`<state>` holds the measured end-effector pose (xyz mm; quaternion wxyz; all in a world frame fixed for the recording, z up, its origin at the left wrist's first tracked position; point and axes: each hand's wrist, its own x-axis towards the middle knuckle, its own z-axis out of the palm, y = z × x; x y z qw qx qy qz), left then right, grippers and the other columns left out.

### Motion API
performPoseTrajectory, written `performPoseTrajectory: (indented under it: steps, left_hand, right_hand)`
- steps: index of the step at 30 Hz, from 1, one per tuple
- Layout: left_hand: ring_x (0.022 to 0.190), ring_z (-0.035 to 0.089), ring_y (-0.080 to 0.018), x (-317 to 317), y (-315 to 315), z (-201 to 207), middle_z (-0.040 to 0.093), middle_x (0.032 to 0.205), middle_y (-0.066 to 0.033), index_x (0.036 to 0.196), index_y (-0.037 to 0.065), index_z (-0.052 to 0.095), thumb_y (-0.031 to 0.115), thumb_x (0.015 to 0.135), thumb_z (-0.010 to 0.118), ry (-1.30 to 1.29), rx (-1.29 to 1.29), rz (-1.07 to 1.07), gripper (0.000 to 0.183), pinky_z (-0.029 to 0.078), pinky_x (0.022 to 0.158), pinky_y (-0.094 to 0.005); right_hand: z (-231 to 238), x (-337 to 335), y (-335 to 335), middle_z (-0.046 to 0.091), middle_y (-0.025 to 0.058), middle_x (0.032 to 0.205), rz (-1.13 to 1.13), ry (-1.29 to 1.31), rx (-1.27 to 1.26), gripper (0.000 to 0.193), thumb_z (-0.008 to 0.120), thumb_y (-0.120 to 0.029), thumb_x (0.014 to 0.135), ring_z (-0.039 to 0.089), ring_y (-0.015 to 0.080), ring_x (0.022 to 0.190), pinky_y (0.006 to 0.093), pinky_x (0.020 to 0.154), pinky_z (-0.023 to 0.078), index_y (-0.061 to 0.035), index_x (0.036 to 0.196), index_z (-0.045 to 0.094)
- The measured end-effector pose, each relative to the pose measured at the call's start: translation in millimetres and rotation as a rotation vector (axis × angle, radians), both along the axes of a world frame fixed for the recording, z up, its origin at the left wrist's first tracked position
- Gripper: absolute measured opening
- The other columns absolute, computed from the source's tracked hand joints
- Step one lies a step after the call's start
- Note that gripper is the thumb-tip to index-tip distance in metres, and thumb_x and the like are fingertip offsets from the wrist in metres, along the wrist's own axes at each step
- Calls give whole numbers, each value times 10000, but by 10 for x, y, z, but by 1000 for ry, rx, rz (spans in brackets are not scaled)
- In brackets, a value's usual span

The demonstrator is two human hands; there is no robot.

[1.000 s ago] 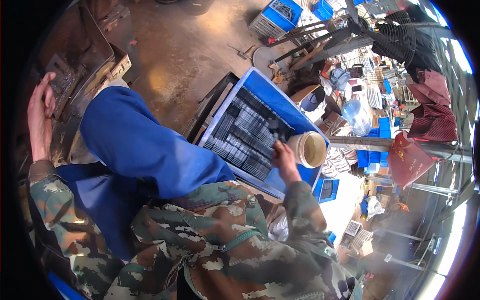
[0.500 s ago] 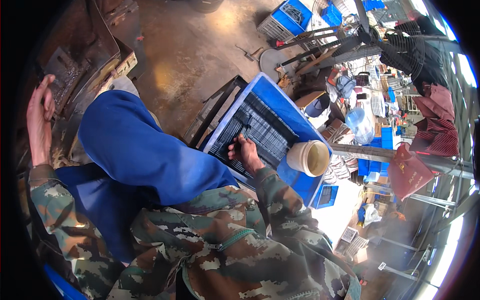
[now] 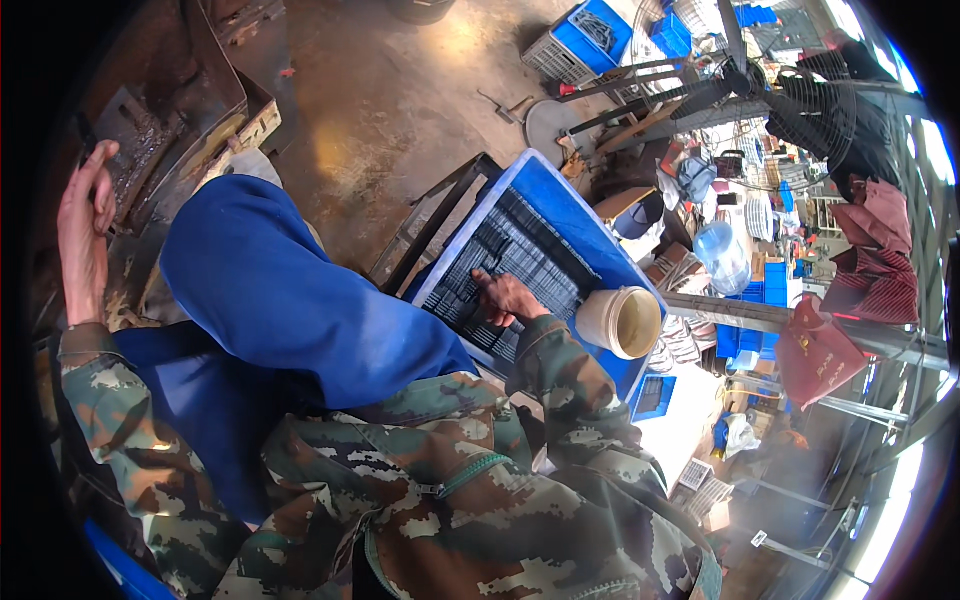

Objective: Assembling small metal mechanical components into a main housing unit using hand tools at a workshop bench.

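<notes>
My right hand [image 3: 508,298] is down in a blue plastic bin [image 3: 545,180], on rows of thin dark strips [image 3: 540,250] packed side by side. Its fingers are curled in and closed; whatever lies between them is hidden against the dark strips. A small raised clump of the same dark pieces [image 3: 500,247] sits just beyond the fingers. Far to the left, my left hand [image 3: 84,235] is raised beside a rusty metal machine [image 3: 190,120], its fingers extended and slightly bent. A dark piece shows behind its fingertips, and I cannot tell whether the hand touches it.
A whitish bucket [image 3: 615,322] stands in the bin's right end. The bin rests on a dark metal frame [image 3: 440,215] beside my blue-covered leg [image 3: 290,280]. Beyond are a fan [image 3: 738,80], blue crates [image 3: 592,35], a round metal base [image 3: 550,125] and a red cloth [image 3: 818,350] on a pole.
My right hand has turned more back-up and shifted slightly right over the strips. My left hand stays raised by the machine, with its fingers moved slightly. The whole view has shifted a little.
</notes>
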<state>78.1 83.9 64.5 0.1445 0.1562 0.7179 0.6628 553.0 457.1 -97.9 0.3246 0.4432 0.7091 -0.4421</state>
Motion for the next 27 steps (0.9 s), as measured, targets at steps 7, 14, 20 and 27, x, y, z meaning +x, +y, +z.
performPoseTrajectory:
  steps: [7, 14, 20, 27]
  left_hand:
    - [557, 271, -16, -27, -65, 0, 337, 680, 66, 1232, -18, 634, 300, 1053, 529, -22, 19, -4, 380, 212, 500, -205]
    - [559, 268, -18, 25, 7, 44, 341, 687, 65, 1241, -18, 632, 296, 1053, 527, -12, 51, 14, 381, 210, 499, -206]
    - [523, 263, -18, 127, 154, 141, 323, 628, 74, 1122, 21, 679, 304, 1028, 563, 2, 91, 10, 320, 202, 489, -211]
    - [555, 261, -25, 96, 108, 90, 326, 676, 67, 1194, -3, 651, 295, 1043, 542, -37, 68, -34, 351, 212, 513, -213]
  right_hand:
    - [-13, 122, -27, 700, 160, 826, -348, 203, 243, 411, 466, -283, 1016, 689, 221, 585, 336, 491, 581, 57, 1200, 607]
    - [-188, 58, -172, 699, 170, 749, -492, 416, 321, 296, 607, -179, 972, 716, 244, 599, 341, 524, 586, 117, 987, 595]
    - [-186, 54, -178, 700, 169, 746, -516, 417, 323, 294, 628, -166, 966, 719, 238, 606, 340, 527, 587, 124, 1003, 595]
    - [-145, 198, -35, 686, 175, 846, -528, 422, 181, 334, 617, -204, 982, 701, 242, 618, 354, 530, 600, 122, 1048, 592]
